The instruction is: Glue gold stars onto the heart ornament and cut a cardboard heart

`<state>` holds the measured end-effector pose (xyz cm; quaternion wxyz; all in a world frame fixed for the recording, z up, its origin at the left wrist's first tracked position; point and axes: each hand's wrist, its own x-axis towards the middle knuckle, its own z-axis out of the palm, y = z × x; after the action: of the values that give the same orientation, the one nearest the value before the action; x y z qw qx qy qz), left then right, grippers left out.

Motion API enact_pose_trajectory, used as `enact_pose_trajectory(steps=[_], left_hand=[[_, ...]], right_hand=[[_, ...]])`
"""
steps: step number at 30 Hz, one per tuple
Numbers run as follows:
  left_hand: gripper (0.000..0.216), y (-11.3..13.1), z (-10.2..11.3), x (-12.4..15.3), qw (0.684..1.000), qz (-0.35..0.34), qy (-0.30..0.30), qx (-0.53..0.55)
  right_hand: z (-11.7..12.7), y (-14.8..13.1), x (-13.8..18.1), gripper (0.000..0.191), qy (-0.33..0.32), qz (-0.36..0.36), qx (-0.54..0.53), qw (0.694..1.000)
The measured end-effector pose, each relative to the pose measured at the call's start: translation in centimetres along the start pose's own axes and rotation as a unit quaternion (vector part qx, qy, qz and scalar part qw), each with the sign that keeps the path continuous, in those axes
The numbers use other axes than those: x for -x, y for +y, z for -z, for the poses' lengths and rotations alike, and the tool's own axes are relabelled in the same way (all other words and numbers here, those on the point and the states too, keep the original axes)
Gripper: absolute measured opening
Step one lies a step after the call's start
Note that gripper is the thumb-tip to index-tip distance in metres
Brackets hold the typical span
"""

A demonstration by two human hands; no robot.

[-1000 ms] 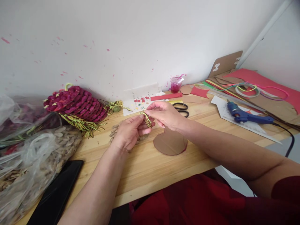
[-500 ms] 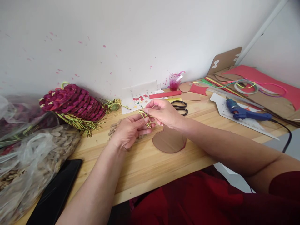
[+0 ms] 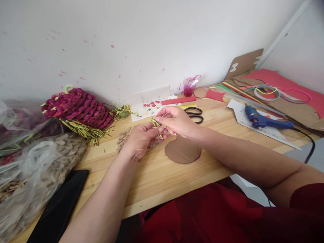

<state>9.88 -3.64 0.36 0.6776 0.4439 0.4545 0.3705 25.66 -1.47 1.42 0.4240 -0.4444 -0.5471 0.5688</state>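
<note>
A small looped bundle of yellow-green cord (image 3: 157, 126) is held up between my two hands over the table. My left hand (image 3: 144, 138) pinches its lower part between thumb and fingers. At the upper end of the bundle, my right hand (image 3: 173, 121) closes thumb and forefinger on the cord. Beneath the right wrist lies a round piece of cardboard (image 3: 182, 152), partly hidden by the hand. Black-handled scissors (image 3: 194, 118) lie just beyond it, their blades covered. Several peanut shells (image 3: 123, 139) are scattered behind my left hand.
At left stand a magenta shell-covered craft with cord fringe (image 3: 78, 108), a plastic bag of shells (image 3: 58, 162) and a black flat object (image 3: 63, 202). A blue glue gun (image 3: 268, 122) rests on paper at right. A cup of magenta paint (image 3: 189, 88) is by the wall.
Both hands keep their hold on the cord and have barely moved. The view has shifted very slightly.
</note>
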Motion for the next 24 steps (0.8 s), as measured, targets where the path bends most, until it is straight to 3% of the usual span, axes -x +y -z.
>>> enact_pose_trajectory(steps=[8,16,20,24], left_hand=[[0.036,-0.1,0.1,0.0,1.0,-0.006,-0.007,-0.013],[0.031,0.2,-0.1,0.3,1.0,0.0,0.004,-0.028],[0.04,-0.1,0.0,0.3,0.997,-0.001,0.023,-0.075],[0.053,-0.2,0.0,0.4,0.986,-0.036,0.002,-0.161]], right_hand=[[0.0,-0.2,0.2,0.012,-0.002,-0.017,0.014,1.0],[0.6,-0.3,-0.1,0.012,0.011,0.023,-0.01,1.0],[1.1,-0.6,-0.4,0.011,0.006,0.009,-0.063,0.998],[1.9,-1.0,-0.8,0.015,-0.04,-0.035,-0.176,0.983]])
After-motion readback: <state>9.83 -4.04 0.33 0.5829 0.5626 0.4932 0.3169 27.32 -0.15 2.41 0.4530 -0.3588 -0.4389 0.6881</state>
